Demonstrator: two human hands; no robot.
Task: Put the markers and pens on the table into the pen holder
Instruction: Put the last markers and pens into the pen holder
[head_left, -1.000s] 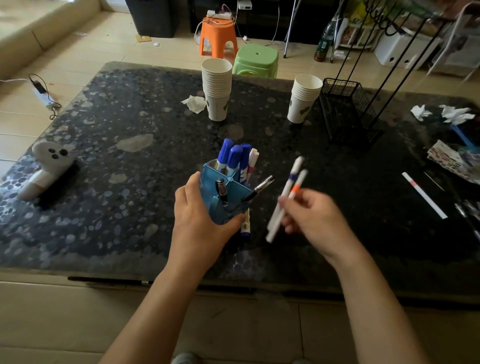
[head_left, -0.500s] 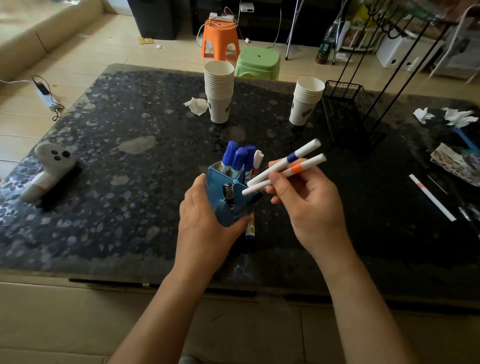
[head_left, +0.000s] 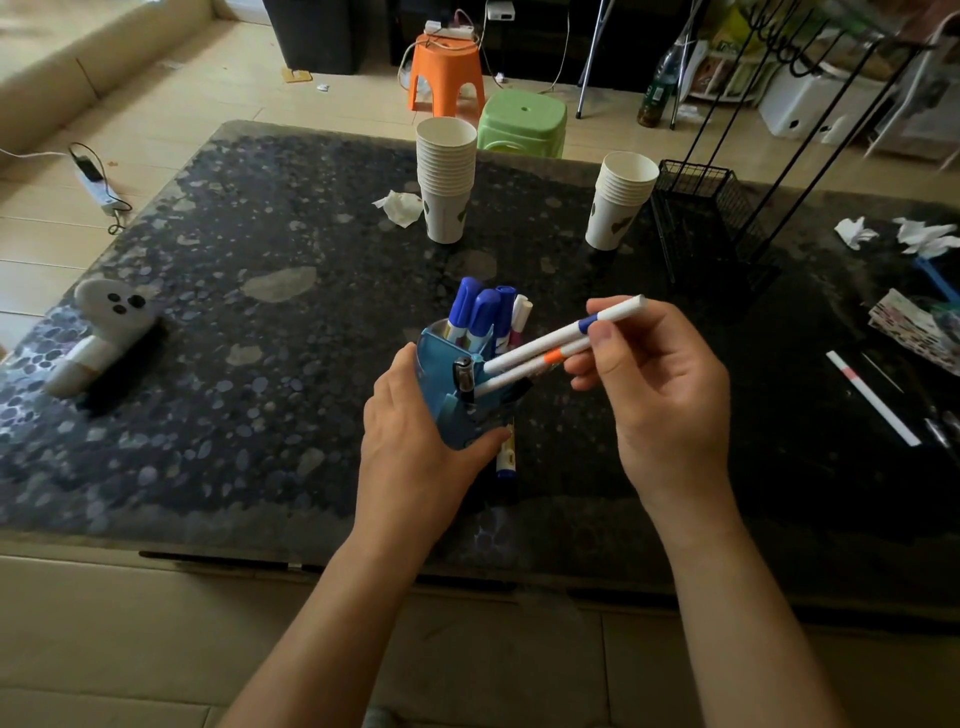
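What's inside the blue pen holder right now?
The pen holder holds blue-capped markers, a thin pink-and-white pen and a metal-clipped pen. Their lower ends and the holder's bottom are hidden by its walls and the left hand.

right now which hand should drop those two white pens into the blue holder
Right. The right hand already grips both white pens, their lower ends at the blue holder opening. The left hand is wrapped around the holder, steadying it.

- Left hand (head_left: 415, 441) grips a blue pen holder (head_left: 457, 410) on a dark speckled table (head_left: 234, 338).
- Right hand (head_left: 665, 395) pinches two white pens (head_left: 540, 353), tips at the holder's near compartment.
- Blue-capped markers (head_left: 478, 317) stand in the far compartment.
- One marker (head_left: 505, 457) lies just beside the holder.
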